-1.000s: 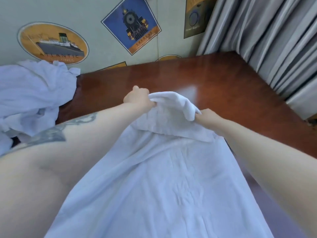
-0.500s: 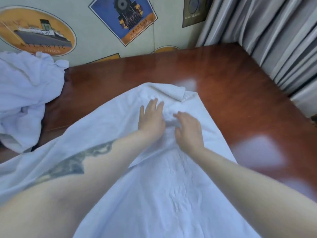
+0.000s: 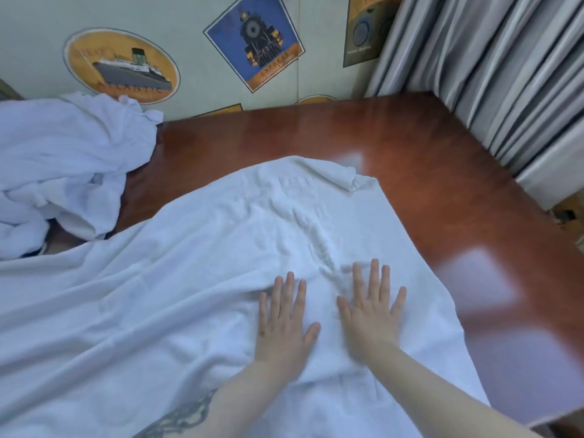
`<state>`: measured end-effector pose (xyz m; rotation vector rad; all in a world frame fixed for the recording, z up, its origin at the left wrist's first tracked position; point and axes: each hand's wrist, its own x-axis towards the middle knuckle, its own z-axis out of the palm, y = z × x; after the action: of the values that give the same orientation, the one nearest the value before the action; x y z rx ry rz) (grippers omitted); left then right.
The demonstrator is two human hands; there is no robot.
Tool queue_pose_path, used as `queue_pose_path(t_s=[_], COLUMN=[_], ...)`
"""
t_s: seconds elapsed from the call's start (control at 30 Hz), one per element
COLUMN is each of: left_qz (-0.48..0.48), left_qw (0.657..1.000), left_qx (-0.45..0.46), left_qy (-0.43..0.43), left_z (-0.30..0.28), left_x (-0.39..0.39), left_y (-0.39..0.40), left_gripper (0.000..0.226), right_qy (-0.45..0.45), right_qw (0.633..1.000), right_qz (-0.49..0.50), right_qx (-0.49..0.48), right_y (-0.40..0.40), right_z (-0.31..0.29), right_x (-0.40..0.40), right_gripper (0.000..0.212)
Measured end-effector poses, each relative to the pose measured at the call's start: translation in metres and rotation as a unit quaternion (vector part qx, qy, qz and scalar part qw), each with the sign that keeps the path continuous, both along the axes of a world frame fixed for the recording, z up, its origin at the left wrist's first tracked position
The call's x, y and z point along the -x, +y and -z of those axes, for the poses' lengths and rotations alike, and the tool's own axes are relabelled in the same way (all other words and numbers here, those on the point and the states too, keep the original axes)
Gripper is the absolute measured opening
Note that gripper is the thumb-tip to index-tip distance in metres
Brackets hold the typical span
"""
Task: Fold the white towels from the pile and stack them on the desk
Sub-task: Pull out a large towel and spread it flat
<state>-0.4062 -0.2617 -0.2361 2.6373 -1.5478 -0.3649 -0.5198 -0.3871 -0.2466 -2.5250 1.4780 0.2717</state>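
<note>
- A white towel (image 3: 196,279) is lying spread over the near part of the reddish wooden bench (image 3: 442,197), with its near portion running out of the bottom of the view.
- The far edge of the towel is being shown folded back on itself, with a turned corner (image 3: 350,178) lying near the middle of the bench.
- The left hand (image 3: 282,324) is being pressed flat on the towel, fingers straight and slightly spread; nothing is being gripped by it.
- The right hand (image 3: 371,306) is being laid flat on the towel just beside the left hand, fingers straight and fanned; nothing is being held by it either.
- A ridge of wrinkles (image 3: 316,235) is being seen in the towel, running from between the two hands toward its far edge.
- A tattoo (image 3: 180,418) is being shown on the left forearm, over the near part of the towel.
- A pile of crumpled white towels (image 3: 63,172) is sitting to the left of the spread towel, at the left end of the bench against the wall.
- Posters of an ocean liner (image 3: 121,66) and a locomotive (image 3: 254,41) are hanging on the wall beyond the towel.
- Grey curtains (image 3: 505,74) are hanging to the right of the towel, past the far right corner of the bench.
</note>
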Motion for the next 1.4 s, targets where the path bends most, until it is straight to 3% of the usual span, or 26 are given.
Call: queue_pose_path(t_s=[0.1,0.2,0.37,0.53,0.63,0.7,0.77,0.9,1.07,1.2,1.4], left_qz=[-0.043,-0.126,-0.195,-0.173,-0.147,-0.135,-0.134,-0.162,-0.303,-0.359,-0.407], left_qw=[0.998,0.99,0.975,0.978,0.98,0.979,0.974,0.961,0.94,0.919,0.888], left_qx=[-0.043,-0.062,-0.106,-0.098,-0.105,-0.115,-0.133,-0.121,-0.095,-0.114,-0.12], left_qy=[0.005,-0.017,0.014,0.057,0.083,0.1,0.126,0.191,0.125,0.119,0.177], left_z=[0.004,0.01,0.017,0.018,0.012,0.005,-0.005,-0.027,-0.003,0.0,-0.008], left_x=[-0.007,-0.014,-0.031,-0.052,-0.069,-0.077,-0.083,-0.085,-0.036,-0.026,-0.031], left_y=[0.027,0.069,0.122,0.087,0.073,0.066,0.057,0.064,0.165,0.238,0.327], left_gripper=[0.082,0.082,0.075,0.075,0.074,0.074,0.074,0.069,0.067,0.073,0.08], right_qy=[-0.039,0.006,0.022,0.06,0.022,-0.054,-0.076,-0.028,0.079,0.021,0.042], right_qw=[0.996,0.99,0.989,0.984,0.99,0.958,0.912,0.907,0.914,0.918,0.854], right_qz=[-0.08,-0.131,-0.128,-0.115,-0.135,-0.281,-0.403,-0.415,-0.371,-0.37,-0.494], right_qx=[0.011,-0.045,-0.072,-0.121,-0.046,-0.001,-0.003,-0.064,-0.144,-0.143,-0.16], right_y=[0.042,0.07,0.005,-0.032,0.003,0.059,0.115,0.114,0.099,0.163,0.268], right_z=[-0.007,0.006,0.012,-0.012,-0.025,-0.024,-0.015,-0.005,-0.024,-0.044,-0.047], right_x=[0.005,0.016,0.014,0.0,-0.023,-0.029,-0.021,-0.016,-0.053,-0.079,-0.098], right_gripper=[0.067,0.064,0.059,0.061,0.067,0.073,0.079,0.088,0.12,0.083,0.073])
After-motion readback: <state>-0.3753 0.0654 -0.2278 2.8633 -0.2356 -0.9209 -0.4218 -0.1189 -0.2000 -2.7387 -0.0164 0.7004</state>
